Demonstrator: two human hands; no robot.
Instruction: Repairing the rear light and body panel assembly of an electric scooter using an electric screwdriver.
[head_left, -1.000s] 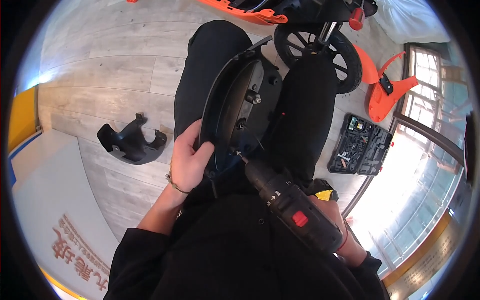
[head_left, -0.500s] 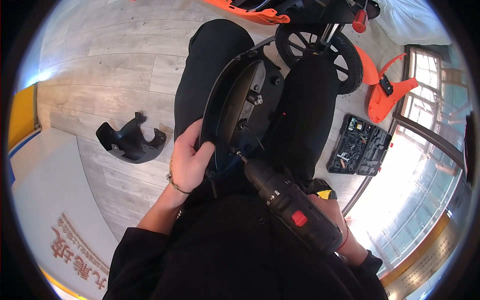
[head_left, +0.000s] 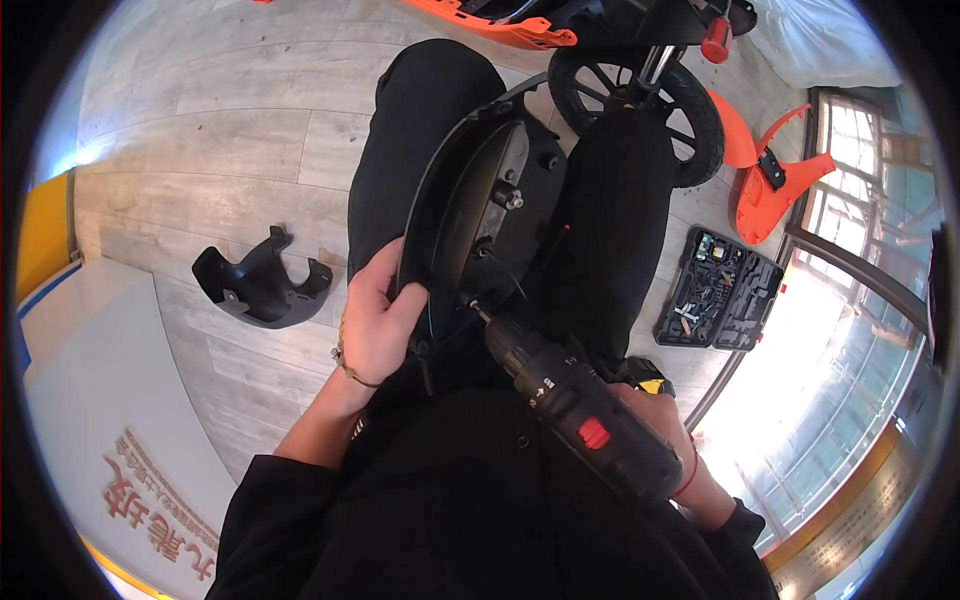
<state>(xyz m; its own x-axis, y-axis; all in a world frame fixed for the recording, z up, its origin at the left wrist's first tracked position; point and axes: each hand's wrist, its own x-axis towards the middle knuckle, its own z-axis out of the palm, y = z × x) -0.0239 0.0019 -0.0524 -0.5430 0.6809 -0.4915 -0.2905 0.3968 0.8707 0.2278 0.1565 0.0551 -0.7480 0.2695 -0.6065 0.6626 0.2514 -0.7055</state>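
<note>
A dark, curved plastic housing (head_left: 455, 215) rests across my lap between my knees, its hollow inner side facing up, with a metal-tipped post and a thin wire inside. My left hand (head_left: 377, 322) is closed on its lower left rim, thumb on the inner side. In my right hand (head_left: 655, 415) is a black cordless drill (head_left: 575, 400) with a red switch. Its bit points up and left, and the tip meets the lower end of the housing. The drill's body covers most of my right fingers. Whether a screw sits at the tip is too small to tell.
A black curved shell (head_left: 262, 285) lies on the floor to the left. An open tool case (head_left: 718, 290) is at the right, below an orange panel (head_left: 780, 190). Ahead stands a vehicle with a black spoked wheel (head_left: 690, 125). A white board (head_left: 110, 400) leans in at the left.
The drill has shifted slightly left and rolled a little in my right hand, its bit staying at the same spot. My left hand and the housing look nearly unchanged.
</note>
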